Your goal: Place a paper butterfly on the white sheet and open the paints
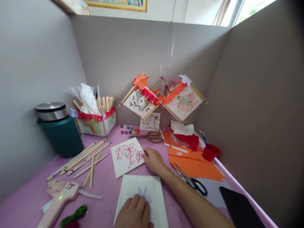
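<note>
My right hand (154,161) reaches in from the right. Its thumb and fingers are closed on the right edge of a white square panel (123,167) with red flowers drawn on it. In front lies a second white panel (156,186), bearing a lavender paper cutout (144,192) with pointed tips. My left hand (136,212) rests flat over that panel, fingers side by side, covering the lower part of the cutout. A pale pink glue gun (63,198) with a green light lies to the left, near a blurred green and dark red item (74,216).
Wooden sticks (87,161) lie left of the panels, before a teal flask (60,134) and a decorated stick box (92,123). Two diamond-shaped hanging pictures (184,103) are at the back. Scissors (190,180), orange paper (192,166) and a red cup (211,152) sit right.
</note>
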Motion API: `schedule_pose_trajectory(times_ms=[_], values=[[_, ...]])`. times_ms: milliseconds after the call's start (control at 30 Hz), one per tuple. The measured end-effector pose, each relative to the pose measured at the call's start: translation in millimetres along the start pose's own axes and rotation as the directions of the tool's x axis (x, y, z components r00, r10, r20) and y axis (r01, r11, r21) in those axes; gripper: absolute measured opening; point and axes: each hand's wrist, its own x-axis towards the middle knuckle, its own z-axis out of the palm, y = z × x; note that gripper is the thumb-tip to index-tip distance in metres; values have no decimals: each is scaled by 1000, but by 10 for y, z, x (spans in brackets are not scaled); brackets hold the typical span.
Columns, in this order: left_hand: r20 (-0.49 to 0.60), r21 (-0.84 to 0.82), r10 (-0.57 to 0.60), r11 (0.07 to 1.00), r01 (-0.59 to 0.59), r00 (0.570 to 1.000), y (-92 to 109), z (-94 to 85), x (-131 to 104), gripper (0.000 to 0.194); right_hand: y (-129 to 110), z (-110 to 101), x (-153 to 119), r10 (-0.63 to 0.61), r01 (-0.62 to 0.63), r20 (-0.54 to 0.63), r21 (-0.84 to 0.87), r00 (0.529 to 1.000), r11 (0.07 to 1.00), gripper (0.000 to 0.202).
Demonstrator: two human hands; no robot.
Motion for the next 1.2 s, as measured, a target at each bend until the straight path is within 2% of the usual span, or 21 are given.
schedule_pose_trajectory(times_ms=[133,267,500,700,867,1067,1133,1200], values=[[81,-11,-4,1000,5,997,6,-59,21,19,-24,40,-3,-22,24,-28,66,999,998,25],[128,-35,-6,999,11,992,19,-118,28,19,-1,66,20,23,-15,-53,140,998,990,24],[150,-25,-24,999,28,988,30,-138,52,23,38,43,56,40,-37,-14,165,999,986,20],[166,-16,-35,999,38,986,46,-160,56,25,139,-18,127,104,-86,-97,173,990,981,27],[193,-20,-47,998,52,980,55,-204,61,24,347,-182,270,213,-193,-174,124,962,973,27],[169,-32,-16,999,22,986,54,-223,61,23,629,-514,306,311,-322,-297,11,903,947,32],[142,-23,-11,1000,14,990,49,-204,59,22,664,-610,253,315,-366,-377,-71,871,928,37],[99,-1,3,1000,-2,995,36,-150,51,21,637,-668,215,269,-392,-451,-207,851,896,40]])
